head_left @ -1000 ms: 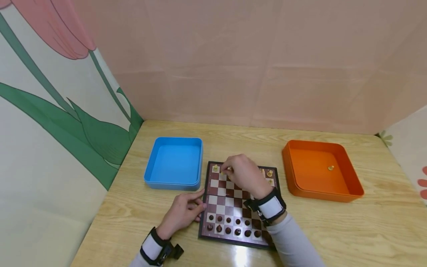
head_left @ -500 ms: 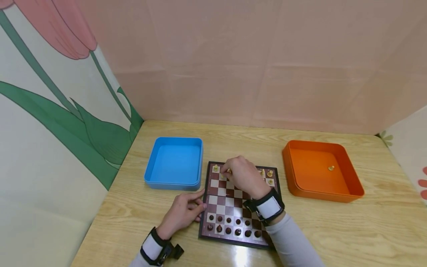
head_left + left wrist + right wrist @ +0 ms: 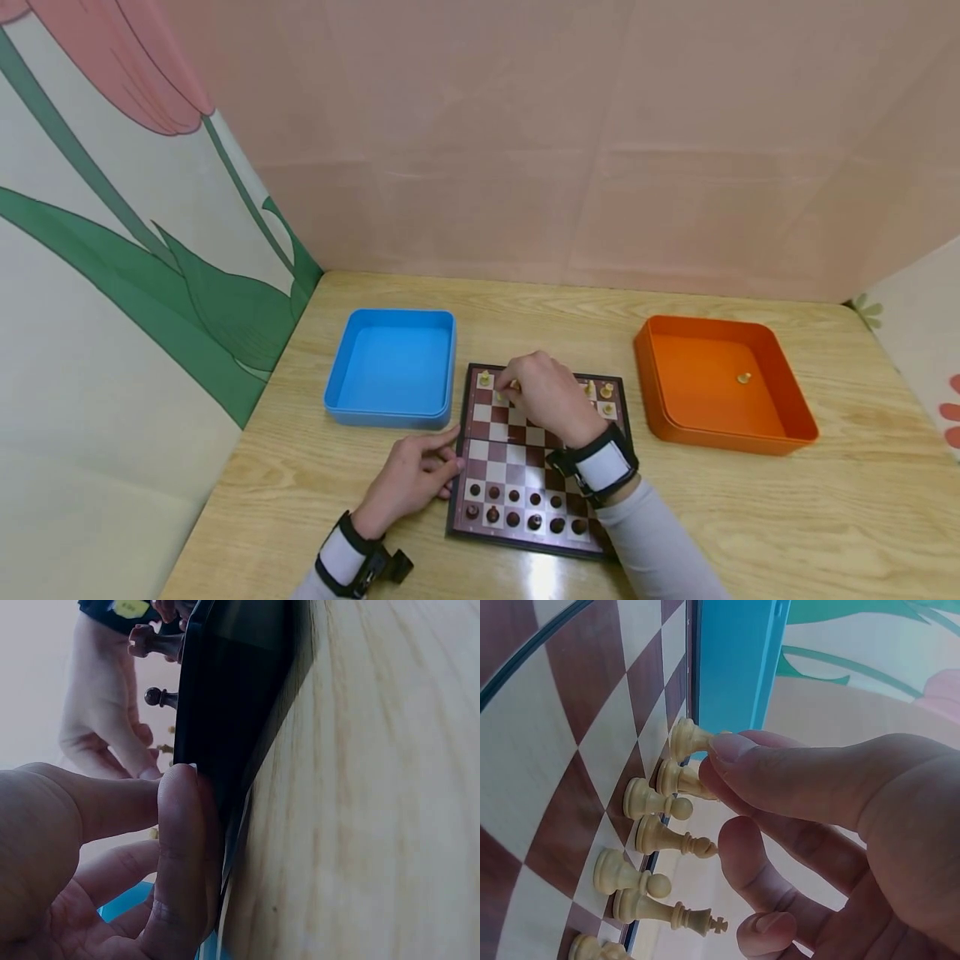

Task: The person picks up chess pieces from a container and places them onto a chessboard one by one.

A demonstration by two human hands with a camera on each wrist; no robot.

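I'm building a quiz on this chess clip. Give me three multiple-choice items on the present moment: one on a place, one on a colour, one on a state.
1. Where does the blue tray sit relative to the chessboard?
A. to its left
B. to its right
C. on top of it

2. What colour is the tray holding one light piece?
A. green
B. orange
C. white

3. What is the right hand doing?
A. lying flat on the table
B. pinching a light chess piece
C. gripping a tray

Answers: 1 A, the head view shows it left of the board. 2 B, the piece lies in the orange tray. 3 B, the right wrist view shows fingertips closed on it.
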